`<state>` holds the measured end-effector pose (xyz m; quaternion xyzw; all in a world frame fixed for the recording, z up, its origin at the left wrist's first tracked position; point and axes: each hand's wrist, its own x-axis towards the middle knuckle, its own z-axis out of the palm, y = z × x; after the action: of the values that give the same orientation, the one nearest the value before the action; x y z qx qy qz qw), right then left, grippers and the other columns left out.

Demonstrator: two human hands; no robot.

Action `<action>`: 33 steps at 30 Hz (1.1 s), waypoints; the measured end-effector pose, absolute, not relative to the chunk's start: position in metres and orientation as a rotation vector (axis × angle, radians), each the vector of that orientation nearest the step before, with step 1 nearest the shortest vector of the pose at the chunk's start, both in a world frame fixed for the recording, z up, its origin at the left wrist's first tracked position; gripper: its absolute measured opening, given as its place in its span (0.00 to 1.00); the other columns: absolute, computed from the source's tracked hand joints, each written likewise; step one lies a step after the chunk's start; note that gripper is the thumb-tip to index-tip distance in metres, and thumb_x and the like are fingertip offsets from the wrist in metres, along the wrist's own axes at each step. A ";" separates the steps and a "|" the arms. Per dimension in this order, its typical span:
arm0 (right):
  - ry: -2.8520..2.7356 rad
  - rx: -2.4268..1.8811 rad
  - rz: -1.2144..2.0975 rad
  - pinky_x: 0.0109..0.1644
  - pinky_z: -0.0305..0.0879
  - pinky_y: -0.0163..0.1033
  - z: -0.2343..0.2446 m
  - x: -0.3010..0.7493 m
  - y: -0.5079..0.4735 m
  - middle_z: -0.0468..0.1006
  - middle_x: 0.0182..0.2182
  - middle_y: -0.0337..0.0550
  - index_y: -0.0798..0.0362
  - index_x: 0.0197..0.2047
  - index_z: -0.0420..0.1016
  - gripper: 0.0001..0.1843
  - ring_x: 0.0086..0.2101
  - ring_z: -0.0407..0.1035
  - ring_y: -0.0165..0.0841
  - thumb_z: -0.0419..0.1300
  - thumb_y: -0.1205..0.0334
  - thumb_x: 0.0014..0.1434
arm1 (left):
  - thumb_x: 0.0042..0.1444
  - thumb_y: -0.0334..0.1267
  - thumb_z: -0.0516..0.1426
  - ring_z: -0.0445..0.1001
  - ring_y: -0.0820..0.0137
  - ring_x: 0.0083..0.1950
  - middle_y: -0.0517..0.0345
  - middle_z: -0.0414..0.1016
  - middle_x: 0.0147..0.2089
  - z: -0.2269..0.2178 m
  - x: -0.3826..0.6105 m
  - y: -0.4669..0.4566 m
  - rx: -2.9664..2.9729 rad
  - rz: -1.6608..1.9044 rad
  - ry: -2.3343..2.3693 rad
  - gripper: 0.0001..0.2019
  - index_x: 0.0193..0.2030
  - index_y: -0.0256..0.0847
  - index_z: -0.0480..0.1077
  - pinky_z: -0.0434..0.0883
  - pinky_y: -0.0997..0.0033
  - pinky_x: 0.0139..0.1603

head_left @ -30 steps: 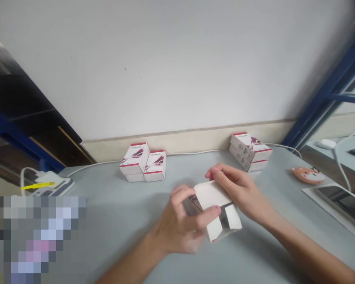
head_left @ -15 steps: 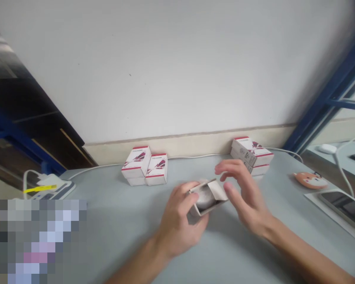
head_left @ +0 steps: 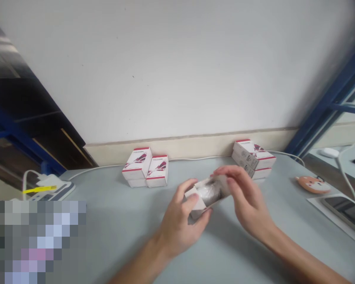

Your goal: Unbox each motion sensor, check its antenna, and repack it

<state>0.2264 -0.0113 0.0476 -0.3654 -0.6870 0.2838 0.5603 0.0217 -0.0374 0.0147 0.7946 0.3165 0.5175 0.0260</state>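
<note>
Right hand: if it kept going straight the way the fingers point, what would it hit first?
The open white carton, which the right hand seems to be touching now. Beyond it, the stacked white boxes by the wall look next in line, though depth is hard to judge.

The left hand (head_left: pixel 177 230) and the right hand (head_left: pixel 250 207) are bare, and so are the left forearm (head_left: pixel 142 258) and the right forearm (head_left: pixel 301 260). Both hands are lean and narrow, with smooth, softly rounded backs. The fingers (head_left: pixel 238 182) are long and slim and end in rounded tips. The nails look short, though the blur at this distance hides any fine detail. Each forearm is smooth and slender, tapering to a narrow wrist and widening steadily toward the lower edge of the view, where the frame cuts it off. Any further detail of the skin is too soft to make out.
</note>
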 end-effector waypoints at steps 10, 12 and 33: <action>-1.991 -0.895 0.184 0.45 0.73 0.42 0.049 0.234 -0.004 0.74 0.53 0.48 0.42 0.55 0.79 0.16 0.44 0.76 0.37 0.54 0.68 0.73 | 0.58 0.19 0.62 0.78 0.56 0.63 0.36 0.75 0.62 0.025 0.006 -0.030 2.840 1.729 1.017 0.23 0.56 0.43 0.66 0.77 0.47 0.59; -2.053 -0.927 0.067 0.44 0.73 0.43 0.048 0.234 -0.004 0.74 0.56 0.48 0.41 0.58 0.78 0.15 0.41 0.76 0.36 0.57 0.65 0.73 | 0.58 0.18 0.61 0.78 0.56 0.63 0.35 0.76 0.62 0.029 0.006 -0.030 2.870 1.733 1.046 0.23 0.56 0.42 0.67 0.74 0.44 0.61; -2.086 -1.129 -0.272 0.39 0.62 0.41 0.034 0.238 0.013 0.82 0.41 0.41 0.48 0.39 0.74 0.08 0.37 0.75 0.36 0.59 0.67 0.72 | 0.69 0.22 0.53 0.71 0.60 0.69 0.45 0.70 0.69 0.034 -0.001 -0.014 2.719 1.182 1.084 0.26 0.68 0.50 0.61 0.72 0.52 0.66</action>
<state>0.2378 0.0127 0.0335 -0.4398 -0.8123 -0.1059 0.3683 -0.0007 -0.0137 0.0343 0.8613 0.3433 0.3746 -0.0076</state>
